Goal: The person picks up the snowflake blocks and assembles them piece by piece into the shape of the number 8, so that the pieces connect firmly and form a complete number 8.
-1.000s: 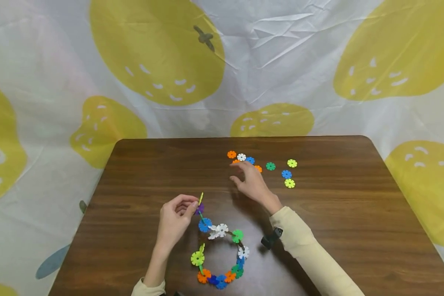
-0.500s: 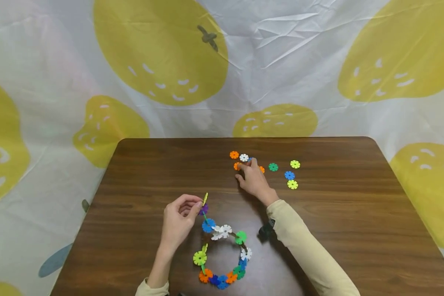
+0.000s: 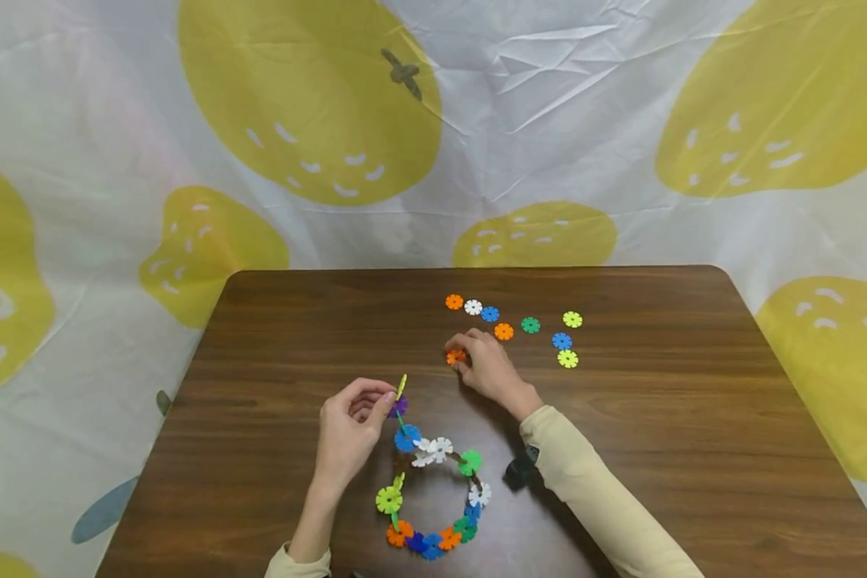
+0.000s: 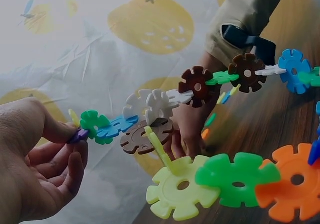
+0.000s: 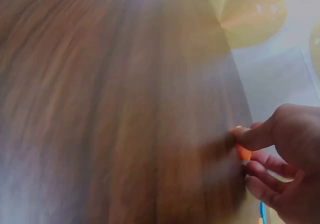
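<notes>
In the head view my left hand [image 3: 348, 429] pinches a purple notched plastic disc [image 3: 400, 408] at the end of a chain of interlocked discs. A yellow disc [image 3: 402, 386] stands edge-on just above the purple one. From there the chain runs through a blue disc [image 3: 408, 437] into a loop with white, green, brown, orange and yellow-green discs. My right hand [image 3: 488, 368] holds a loose orange disc [image 3: 455, 357] between thumb and fingers. The right wrist view shows the orange disc [image 5: 244, 153] partly hidden by the fingertips.
Loose discs lie toward the table's far side: orange [image 3: 453, 302], white [image 3: 473, 307], blue [image 3: 490, 314], another orange [image 3: 503, 331] and green [image 3: 531, 325]. Farther right are two yellow discs and a blue disc [image 3: 562, 341]. A patterned cloth [image 3: 535, 120] hangs behind the wooden table [image 3: 694, 417].
My right hand has reached the near orange disc, gripped it and drawn it toward me, away from the other loose discs. The left hand keeps its pinch on the chain's end, almost still.
</notes>
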A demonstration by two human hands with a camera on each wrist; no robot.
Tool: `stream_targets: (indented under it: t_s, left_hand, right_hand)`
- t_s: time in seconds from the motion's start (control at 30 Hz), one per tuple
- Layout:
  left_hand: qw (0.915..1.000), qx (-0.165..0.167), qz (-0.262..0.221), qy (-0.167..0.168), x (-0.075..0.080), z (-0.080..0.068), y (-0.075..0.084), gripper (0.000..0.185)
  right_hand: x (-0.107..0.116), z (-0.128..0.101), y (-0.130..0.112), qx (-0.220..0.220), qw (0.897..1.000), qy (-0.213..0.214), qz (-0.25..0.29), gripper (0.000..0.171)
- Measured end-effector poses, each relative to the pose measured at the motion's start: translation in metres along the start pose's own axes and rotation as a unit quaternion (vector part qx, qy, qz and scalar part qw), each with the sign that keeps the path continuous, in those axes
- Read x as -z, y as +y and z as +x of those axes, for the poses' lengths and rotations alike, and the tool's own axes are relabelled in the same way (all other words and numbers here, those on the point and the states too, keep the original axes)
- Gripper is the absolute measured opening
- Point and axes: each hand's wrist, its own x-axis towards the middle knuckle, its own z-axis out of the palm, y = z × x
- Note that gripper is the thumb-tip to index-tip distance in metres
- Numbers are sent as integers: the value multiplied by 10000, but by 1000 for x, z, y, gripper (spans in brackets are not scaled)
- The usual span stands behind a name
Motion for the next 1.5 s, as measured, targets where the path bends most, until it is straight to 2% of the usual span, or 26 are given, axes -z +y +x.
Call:
stream_targets:
  t_s: [0.13, 0.3, 0.43, 0.53, 0.67, 0.73, 0.9, 0.97, 1.13, 1.3, 1.5]
  left_hand:
    - [10000, 2, -8, 10, -1, -1, 0, 4]
    - [10000, -8, 14, 36, -1, -2, 0, 4]
    - [10000, -34, 67, 45, -1, -2, 1, 4]
    - [9999, -39, 100, 35, -1, -2, 1, 4]
    - [9999, -16, 104, 27, -1, -3, 2, 5]
    - [9999, -4, 107, 17, -1, -3, 3, 5]
    - [9999, -64, 83, 23, -2, -3, 3, 5]
    - [9999, -111, 54, 47, -3, -3, 3, 5]
    - [9998, -148, 92, 51, -3, -4, 2, 4]
    - [9996, -178, 218, 21, -1, -5, 2, 3]
    - [9991, -264, 332, 24, 1, -6, 4, 7]
  right_hand:
    - [3, -1, -3, -383, 9966, -265, 673, 26]
    - [11, -4, -10, -637, 9840, -148, 1656, 23]
    - [31, -6, -27, -500, 9609, 16, 2722, 24]
    - [47, -9, -44, -252, 9361, -139, 3507, 22]
    - [63, -14, -65, 175, 9093, -463, 4132, 26]
    - [66, -16, -74, 367, 9090, -470, 4126, 29]
    - [68, -17, -86, 417, 9243, -240, 3787, 25]
    - [68, -17, -87, 417, 9264, -235, 3735, 20]
    - [68, -19, -88, 489, 9258, -279, 3739, 17]
    - [63, -22, -91, 510, 9246, -128, 3774, 17]
    - [55, -25, -95, 312, 9172, 17, 3973, 17]
